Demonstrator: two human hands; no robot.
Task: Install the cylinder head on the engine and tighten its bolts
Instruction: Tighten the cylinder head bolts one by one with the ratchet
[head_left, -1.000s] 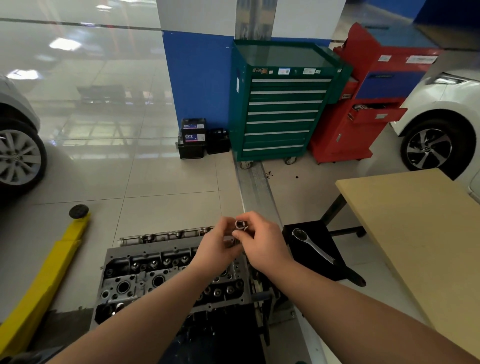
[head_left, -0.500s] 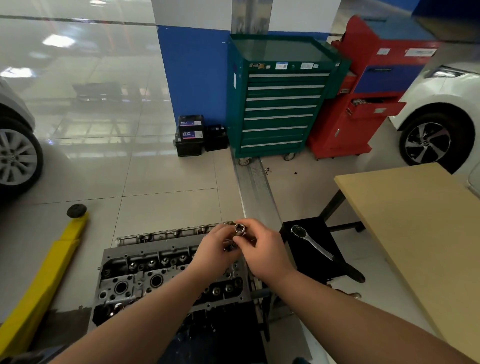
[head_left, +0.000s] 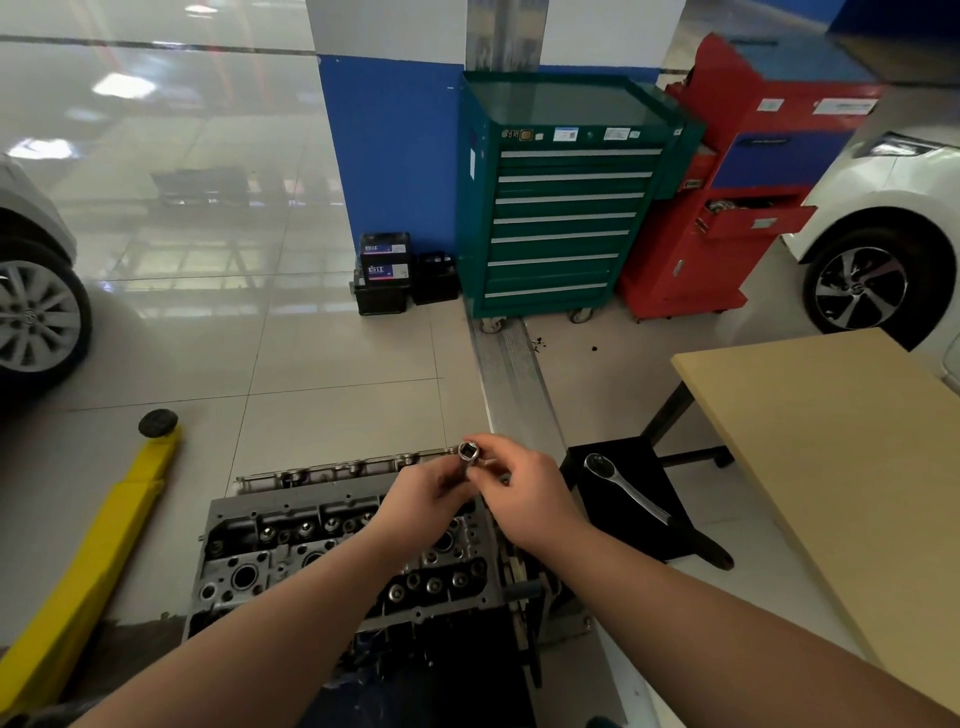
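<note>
Steel socket (head_left: 468, 452), square drive up, pinched by both hands' fingers (head_left: 488, 448) above grey cylinder head (head_left: 291, 551).

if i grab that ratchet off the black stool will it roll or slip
The ratchet looks like stiff polished metal, so probably heavy for its size and a bit slick. Its dark handle overhangs the stool edge, so a nudge might tip it off; rolling seems unlikely.

Ahead of me the glossy tiled floor (head_left: 208, 322) reflects ceiling lights; a blue-and-white pillar (head_left: 395, 145) backs a green drawer cabinet (head_left: 561, 218) beside a red tool cart (head_left: 737, 208); a wooden table (head_left: 841, 441) stands to my right.
</note>
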